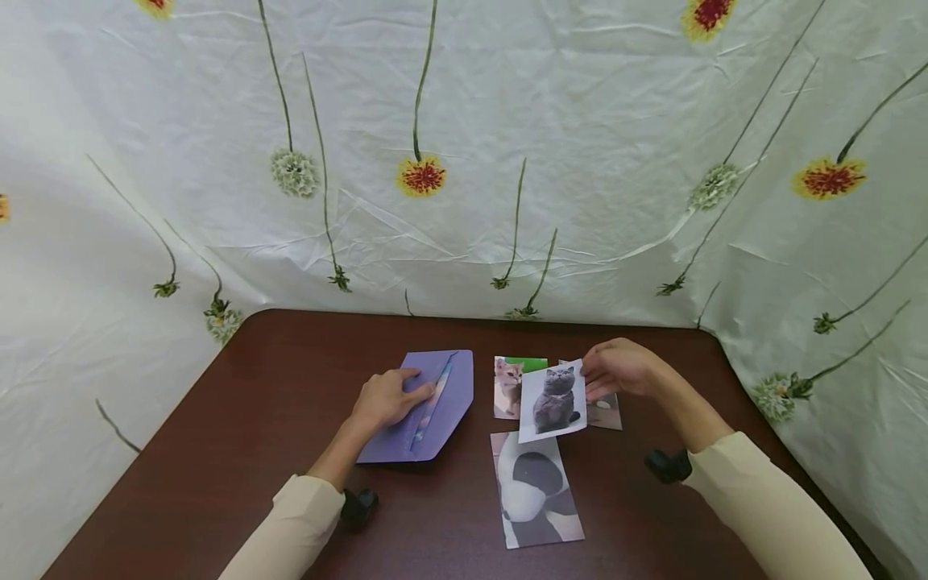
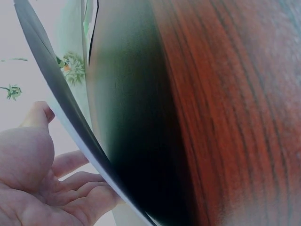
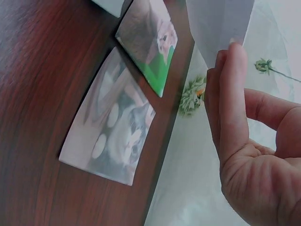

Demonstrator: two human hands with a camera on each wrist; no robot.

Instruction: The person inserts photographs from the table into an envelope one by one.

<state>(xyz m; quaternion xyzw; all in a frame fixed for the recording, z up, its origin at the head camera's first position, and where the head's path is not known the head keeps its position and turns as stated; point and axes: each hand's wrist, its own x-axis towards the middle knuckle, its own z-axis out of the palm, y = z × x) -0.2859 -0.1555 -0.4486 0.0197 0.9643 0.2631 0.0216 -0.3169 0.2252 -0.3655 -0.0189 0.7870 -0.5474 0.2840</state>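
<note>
A purple envelope [image 1: 458, 399] lies at the left middle of the table, with a strip of a patterned picture [image 1: 426, 419] showing in its opening. My left hand [image 1: 382, 400] rests on it, thumb and forefinger stretched out over the envelope. In the left wrist view the envelope's near edge [image 2: 77, 120] stands raised off the wood. With its fingertips my right hand [image 1: 622, 369] pinches a photo of a grey cat [image 1: 557, 400] by its right edge, holding it above other photos. The pale back of that photo [image 3: 220, 28] shows in the right wrist view.
Behind the held photo are a kitten photo with green [image 1: 507, 387] and another cat photo [image 3: 117, 129], both partly covered in the head view. A larger black-and-white picture [image 1: 536, 495] lies nearer me. The brown table [image 1: 239, 451] backs onto a flowered cloth [image 1: 464, 201].
</note>
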